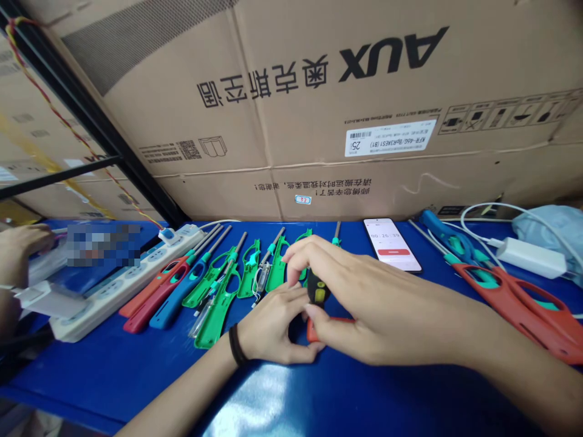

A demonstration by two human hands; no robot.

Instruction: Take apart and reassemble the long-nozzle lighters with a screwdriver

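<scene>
My right hand [364, 297] is closed around a screwdriver [318, 292] with a black and yellow handle, its tip hidden behind my fingers. Below it, a red lighter body [312, 331] lies on the table, mostly covered by my hands. My left hand [277, 318], with a black band at the wrist, grips that lighter between thumb and fingers. Just beyond my left hand are opened green lighter shells [218, 318] with metal tubes and small wired parts. A further green shell [276, 276] sits close to my fingertips.
Red and blue long-necked lighters [175, 297] lie at left beside a white power strip [122, 282]. More red lighters [514, 297] lie at right, near a white adapter [532, 257]. A phone [392, 246] shows a timer. Another person's hand [22, 243] is at far left. A large carton [291, 121] stands behind.
</scene>
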